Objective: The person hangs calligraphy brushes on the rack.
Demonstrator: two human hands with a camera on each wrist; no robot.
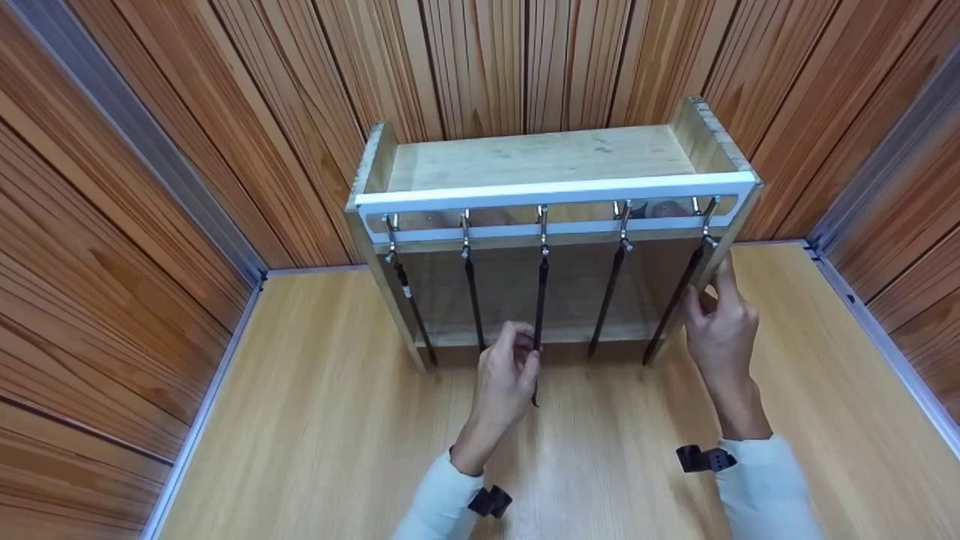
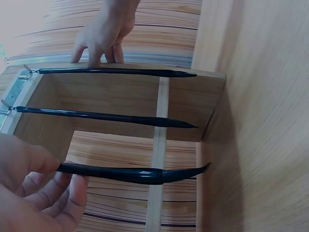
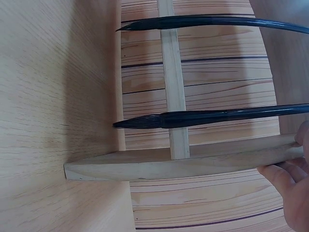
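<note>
Dark calligraphy brushes hang tip-down in a row from metal hooks on a wooden rack (image 1: 540, 154). My left hand (image 1: 504, 375) pinches the middle brush (image 1: 541, 300) partway along its handle, between thumb and fingers. Its bristle tip (image 2: 186, 173) is slightly bent in the left wrist view. At the rack's right end, my right hand (image 1: 724, 330) grips the edge of the side panel (image 3: 207, 166), thumb and fingers on either side of the wood. The rightmost brush (image 1: 679, 300) hangs just beside that hand. Part of the right hand is cut off in the right wrist view.
The rack stands on a light wood-grain tabletop (image 1: 322, 420), close to a wood-panelled back wall (image 1: 480, 60). A white hook rail (image 1: 555, 191) runs along its upper front. More panelled walls rise at left and right, with metal strips along their lower edges.
</note>
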